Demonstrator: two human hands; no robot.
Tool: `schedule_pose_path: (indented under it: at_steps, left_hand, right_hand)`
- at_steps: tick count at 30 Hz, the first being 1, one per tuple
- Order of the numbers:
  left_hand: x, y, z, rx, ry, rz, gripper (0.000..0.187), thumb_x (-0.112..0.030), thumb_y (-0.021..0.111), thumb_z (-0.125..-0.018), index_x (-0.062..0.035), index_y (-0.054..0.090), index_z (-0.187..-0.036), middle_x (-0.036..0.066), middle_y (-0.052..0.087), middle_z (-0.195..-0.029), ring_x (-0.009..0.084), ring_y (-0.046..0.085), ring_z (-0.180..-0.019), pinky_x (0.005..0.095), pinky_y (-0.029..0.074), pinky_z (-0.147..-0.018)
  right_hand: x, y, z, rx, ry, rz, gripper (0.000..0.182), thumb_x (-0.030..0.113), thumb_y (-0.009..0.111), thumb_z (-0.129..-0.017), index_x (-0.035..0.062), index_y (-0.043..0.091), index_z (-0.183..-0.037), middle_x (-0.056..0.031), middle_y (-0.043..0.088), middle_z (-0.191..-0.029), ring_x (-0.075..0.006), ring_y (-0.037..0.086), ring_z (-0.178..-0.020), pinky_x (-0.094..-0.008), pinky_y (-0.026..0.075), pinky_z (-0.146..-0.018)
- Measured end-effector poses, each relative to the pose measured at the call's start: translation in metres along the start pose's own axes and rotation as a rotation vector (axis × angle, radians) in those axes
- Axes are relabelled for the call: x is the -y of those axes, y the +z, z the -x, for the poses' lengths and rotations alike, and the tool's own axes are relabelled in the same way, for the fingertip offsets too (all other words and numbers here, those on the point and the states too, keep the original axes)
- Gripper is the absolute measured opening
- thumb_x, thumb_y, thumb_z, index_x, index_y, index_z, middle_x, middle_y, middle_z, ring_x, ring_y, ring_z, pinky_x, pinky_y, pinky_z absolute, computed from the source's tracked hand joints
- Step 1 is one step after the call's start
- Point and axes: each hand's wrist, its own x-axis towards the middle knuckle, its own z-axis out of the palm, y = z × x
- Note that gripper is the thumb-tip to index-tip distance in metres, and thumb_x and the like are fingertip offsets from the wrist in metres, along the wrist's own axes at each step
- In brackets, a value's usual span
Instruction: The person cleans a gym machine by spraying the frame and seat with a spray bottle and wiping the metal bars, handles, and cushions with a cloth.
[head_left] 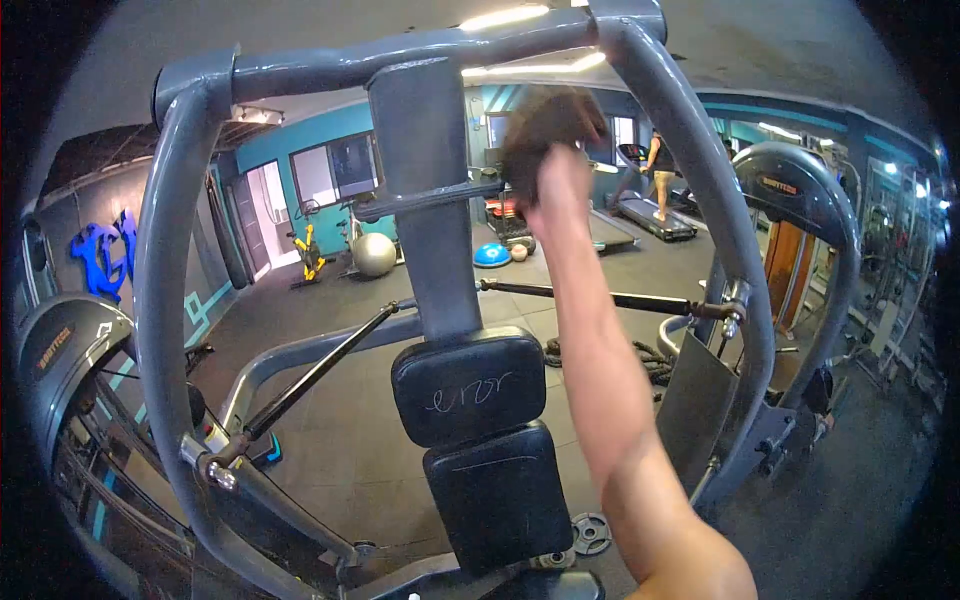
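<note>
My right arm reaches up from the lower right, and my right hand is raised beside the upright post of a grey exercise machine. Its fingers are closed on a dark brown, rounded thing, too smeared by motion to name. In this view that thing overlaps the end of a short crossbar on the post. Below are the machine's black padded backrest, with "error" scrawled on it, and a second black pad. My left hand is out of view.
Thick grey tubes frame the machine on both sides, with black struts angled across. Weight plates lie on the floor. Farther back are a silver exercise ball, a blue balance dome and a person on a treadmill.
</note>
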Motion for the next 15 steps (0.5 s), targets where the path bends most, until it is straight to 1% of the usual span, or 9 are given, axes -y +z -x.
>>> schedule_pose_path:
  at_steps: [2, 3, 6, 7, 10, 11, 12, 14, 15]
  left_hand:
    - [0.022, 0.008, -0.015, 0.052, 0.07, -0.138, 0.041, -0.03, 0.056, -0.1, -0.0029, 0.059, -0.13, 0.014, 0.06, -0.088, 0.0283, 0.052, -0.075, 0.0357, 0.037, -0.084]
    - [0.031, 0.01, -0.021, 0.081, 0.102, -0.211, 0.043, -0.028, 0.056, -0.1, -0.0037, 0.056, -0.135, 0.016, 0.065, -0.094, 0.0302, 0.058, -0.08, 0.0337, 0.046, -0.088]
    - [0.004, 0.016, -0.011, 0.045, 0.273, -0.197, 0.039, -0.023, 0.055, -0.1, -0.0015, 0.057, -0.133, 0.021, 0.065, -0.121, 0.0332, 0.063, -0.106, 0.0418, 0.047, -0.093]
    - [0.029, 0.025, -0.021, 0.074, 0.144, -0.067, 0.041, -0.024, 0.055, -0.101, 0.0006, 0.056, -0.133, 0.02, 0.062, -0.128, 0.0317, 0.061, -0.117, 0.0388, 0.046, -0.097]
    - [0.036, 0.029, -0.026, 0.085, 0.19, -0.106, 0.042, -0.025, 0.054, -0.101, 0.0015, 0.056, -0.133, 0.02, 0.062, -0.128, 0.0298, 0.061, -0.116, 0.0381, 0.046, -0.097]
    - [0.051, 0.032, -0.03, 0.084, 0.235, -0.041, 0.044, -0.027, 0.058, -0.099, 0.0012, 0.056, -0.133, 0.02, 0.062, -0.127, 0.0299, 0.061, -0.116, 0.0382, 0.046, -0.096]
    - [0.042, 0.032, -0.029, 0.109, 0.219, -0.08, 0.045, -0.028, 0.058, -0.099, 0.0012, 0.056, -0.133, 0.02, 0.062, -0.128, 0.0299, 0.061, -0.116, 0.0382, 0.046, -0.095]
    - [0.022, 0.025, -0.028, 0.16, 0.181, -0.175, 0.046, -0.03, 0.06, -0.098, 0.0011, 0.057, -0.132, 0.02, 0.062, -0.128, 0.03, 0.061, -0.116, 0.0382, 0.047, -0.094]
    - [0.014, 0.027, -0.026, 0.09, 0.261, -0.148, 0.048, -0.034, 0.061, -0.097, 0.0006, 0.058, -0.131, 0.017, 0.067, -0.111, 0.0262, 0.065, -0.098, 0.0357, 0.049, -0.082]
  right_hand:
    - [-0.004, 0.049, -0.03, 0.157, 0.291, 0.125, 0.031, 0.007, 0.039, -0.096, -0.0023, 0.056, -0.12, -0.0158, 0.065, -0.109, -0.0281, 0.066, -0.094, -0.0444, 0.056, -0.077]
    - [-0.011, 0.057, -0.044, 0.173, 0.307, 0.155, 0.031, 0.008, 0.04, -0.096, -0.0032, 0.055, -0.12, -0.0175, 0.065, -0.108, -0.03, 0.067, -0.091, -0.0481, 0.056, -0.075]
    - [-0.049, 0.047, -0.103, 0.203, 0.401, 0.09, 0.031, 0.01, 0.042, -0.096, -0.0069, 0.055, -0.118, -0.0224, 0.066, -0.106, -0.0338, 0.069, -0.083, -0.0552, 0.057, -0.07]
    - [-0.073, 0.04, -0.128, 0.319, 0.3, 0.351, 0.032, 0.015, 0.043, -0.098, -0.009, 0.055, -0.116, -0.0243, 0.064, -0.109, -0.0344, 0.067, -0.087, -0.0537, 0.056, -0.071]
    - [-0.049, 0.045, -0.068, 0.054, 0.141, 0.502, 0.037, 0.019, 0.043, -0.098, -0.0107, 0.054, -0.116, -0.0262, 0.061, -0.113, -0.034, 0.065, -0.092, -0.0522, 0.055, -0.071]
    - [-0.05, 0.041, -0.054, 0.023, 0.041, 0.498, 0.049, 0.028, 0.042, -0.096, -0.0158, 0.056, -0.115, -0.0334, 0.061, -0.114, -0.0399, 0.063, -0.104, -0.049, 0.048, -0.083]
    - [-0.056, 0.04, -0.04, -0.034, -0.159, 0.601, 0.049, 0.029, 0.042, -0.098, -0.0153, 0.056, -0.112, -0.0354, 0.06, -0.114, -0.0456, 0.062, -0.102, -0.0486, 0.048, -0.085]
    - [-0.051, 0.025, 0.002, -0.043, -0.407, 0.849, 0.043, 0.026, 0.045, -0.099, -0.0141, 0.057, -0.109, -0.0346, 0.061, -0.111, -0.0487, 0.06, -0.101, -0.0475, 0.047, -0.086]
    - [-0.055, 0.015, 0.018, -0.01, -0.497, 0.811, 0.039, 0.024, 0.046, -0.099, -0.0124, 0.057, -0.108, -0.0319, 0.063, -0.106, -0.0478, 0.061, -0.098, -0.0468, 0.047, -0.087]
